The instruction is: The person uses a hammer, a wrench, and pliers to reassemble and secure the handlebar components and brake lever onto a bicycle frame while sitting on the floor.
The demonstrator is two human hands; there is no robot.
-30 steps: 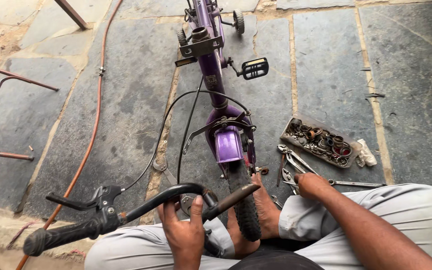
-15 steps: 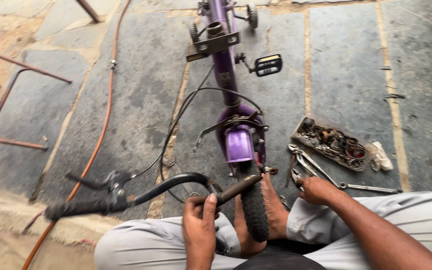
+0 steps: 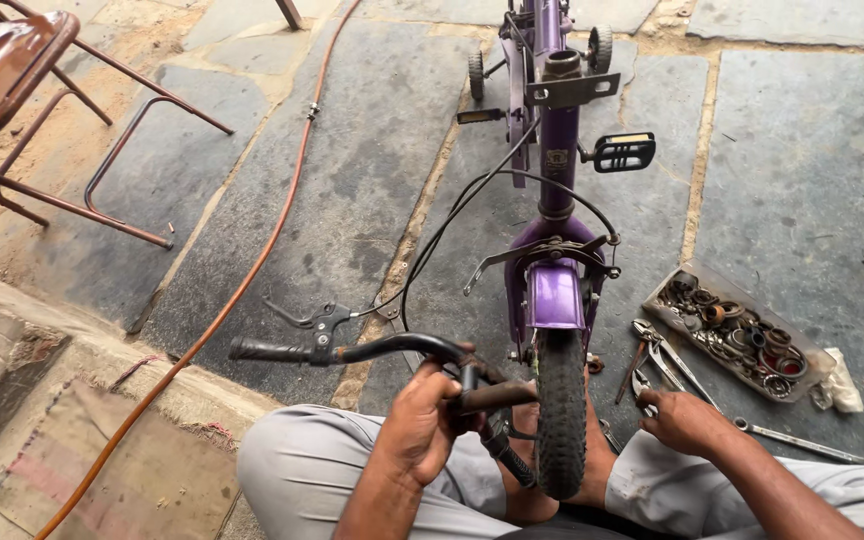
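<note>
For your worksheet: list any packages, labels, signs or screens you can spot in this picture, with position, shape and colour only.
Small badge label: on the purple bike frame, below the seat tube; squarish, pale gold.
Open parts tray: on the stone floor beyond the right hand; oblong, clear, full of rusty rings.
No signs or screens.

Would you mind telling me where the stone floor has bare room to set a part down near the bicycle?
Bare slabs lie between the orange hose and the purple bicycle, and right of the pedal above the parts tray. It is crowded around the right hand, among pliers and a wrench.
</note>
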